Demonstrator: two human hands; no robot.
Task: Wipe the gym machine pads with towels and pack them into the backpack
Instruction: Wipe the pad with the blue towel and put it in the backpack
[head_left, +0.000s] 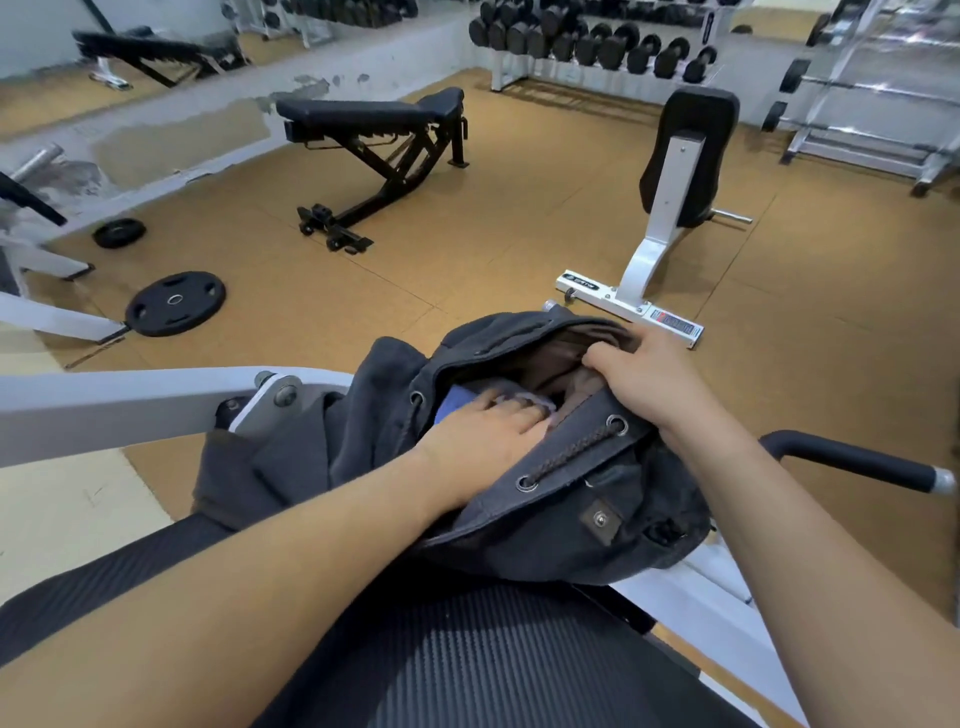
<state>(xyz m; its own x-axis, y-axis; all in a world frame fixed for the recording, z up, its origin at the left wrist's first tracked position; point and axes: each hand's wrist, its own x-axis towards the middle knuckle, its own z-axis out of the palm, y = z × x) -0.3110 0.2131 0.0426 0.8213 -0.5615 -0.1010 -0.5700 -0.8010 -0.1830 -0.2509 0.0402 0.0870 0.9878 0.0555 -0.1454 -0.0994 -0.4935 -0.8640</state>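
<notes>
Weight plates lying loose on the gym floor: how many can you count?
2: a large plate at left by the white frame, and a smaller plate beyond it near the wall. Others may be hidden.

Bright, even indoor light, with only soft shadows on the floor under the black bench. Wide-angle bending curves the edges; the far dumbbell rack looks soft, and glare washes the far-right metal rack

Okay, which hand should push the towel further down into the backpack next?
Probably the left hand: it already rests on the towel inside the backpack, while the right hand grips the rim, holding it open.
</notes>
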